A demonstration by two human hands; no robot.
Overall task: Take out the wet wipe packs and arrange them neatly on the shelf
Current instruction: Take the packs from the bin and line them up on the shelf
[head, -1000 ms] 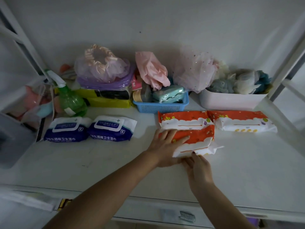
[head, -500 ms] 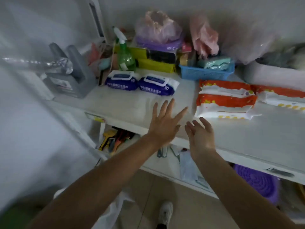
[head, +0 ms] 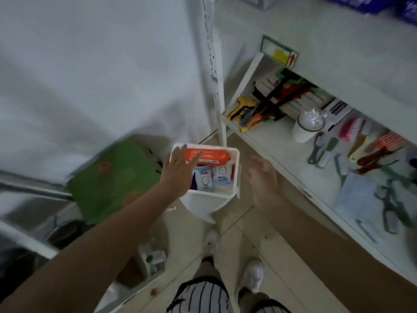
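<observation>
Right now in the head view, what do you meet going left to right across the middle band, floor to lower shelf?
green box → left hand → white bin holding an orange wipe pack → right hand → white cup on the lower shelf

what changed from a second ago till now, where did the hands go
Both hands left the orange pack they were straightening on the upper shelf and came down, along with the view, to the white bin on the floor. The left hand now reaches open over the orange wet wipe pack in the bin; the right hand hangs open beside it. Neither holds anything, as before.
</observation>
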